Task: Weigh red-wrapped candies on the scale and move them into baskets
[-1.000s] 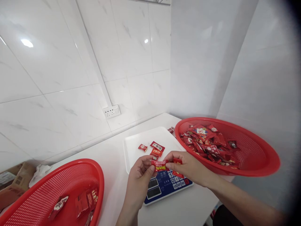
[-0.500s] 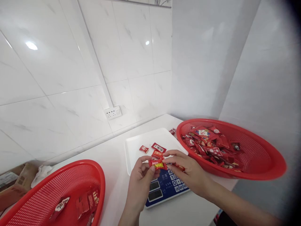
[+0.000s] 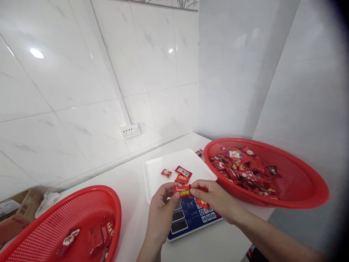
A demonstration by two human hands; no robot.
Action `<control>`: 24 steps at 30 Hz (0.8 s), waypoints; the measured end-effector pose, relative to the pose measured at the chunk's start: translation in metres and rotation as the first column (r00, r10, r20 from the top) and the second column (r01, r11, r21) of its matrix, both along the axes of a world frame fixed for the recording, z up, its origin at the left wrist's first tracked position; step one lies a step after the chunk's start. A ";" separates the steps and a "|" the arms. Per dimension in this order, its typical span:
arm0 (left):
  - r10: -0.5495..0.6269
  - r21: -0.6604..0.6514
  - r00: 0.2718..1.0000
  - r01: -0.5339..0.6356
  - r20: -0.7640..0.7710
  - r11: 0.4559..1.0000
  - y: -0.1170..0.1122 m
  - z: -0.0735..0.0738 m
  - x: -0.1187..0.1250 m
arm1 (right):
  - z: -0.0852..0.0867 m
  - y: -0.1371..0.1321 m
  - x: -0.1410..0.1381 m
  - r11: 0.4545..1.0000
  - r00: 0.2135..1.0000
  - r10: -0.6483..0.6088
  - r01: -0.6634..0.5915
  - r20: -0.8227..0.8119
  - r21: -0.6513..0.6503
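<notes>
On the worktop [image 3: 131,189] a scale [image 3: 191,218] stands in the middle near the front edge, with a tray [image 3: 158,165] on top of it. A few packets [image 3: 183,174] lie on the tray's near half. Above the scale's keypad the left hand [image 3: 160,211] and right hand [image 3: 215,198] meet, each pinching one end of a wrapped sweet [image 3: 182,190]. The right basket [image 3: 300,196], just beside the tray, holds a heap [image 3: 242,167] of packets. The left basket [image 3: 54,211] stands well apart on the other side. A socket [image 3: 130,130] sits on the wall behind the tray, and a box [image 3: 13,218] lies behind the left basket.

A small packing workroom: white tiled walls [image 3: 81,72], a weighing scale [image 3: 191,218], red baskets [image 3: 300,182] of wrapped sweets [image 3: 242,167].
</notes>
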State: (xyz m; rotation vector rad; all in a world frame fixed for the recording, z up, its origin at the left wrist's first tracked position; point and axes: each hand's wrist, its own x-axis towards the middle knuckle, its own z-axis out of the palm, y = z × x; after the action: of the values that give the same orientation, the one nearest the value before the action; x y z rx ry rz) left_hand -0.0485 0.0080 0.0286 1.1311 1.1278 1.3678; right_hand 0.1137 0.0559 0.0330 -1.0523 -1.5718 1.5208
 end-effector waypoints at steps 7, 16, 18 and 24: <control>0.002 -0.021 0.992 0.001 0.128 1.000 0.002 -0.005 -0.005 | -0.010 0.001 -0.004 0.992 0.994 -0.016 0.002 -0.111 -0.126; 0.003 -0.017 0.985 0.000 0.171 1.000 0.004 -0.009 -0.009 | -0.008 0.001 -0.010 0.969 0.980 -0.049 0.000 -0.193 -0.248; 0.017 -0.014 0.989 -0.015 0.149 1.000 0.004 -0.009 -0.010 | -0.010 0.001 -0.010 0.974 0.981 -0.043 -0.002 -0.191 -0.229; 0.107 -0.006 0.993 -0.107 0.054 0.994 0.006 -0.004 -0.012 | -0.017 0.003 -0.008 0.989 0.984 -0.043 0.018 -0.170 -0.147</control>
State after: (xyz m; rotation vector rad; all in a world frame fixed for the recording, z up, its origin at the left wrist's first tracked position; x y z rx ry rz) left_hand -0.0607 0.0136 0.0249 1.0382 1.1648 1.4704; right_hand 0.1052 0.0586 0.0164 -0.9896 -1.3371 1.6780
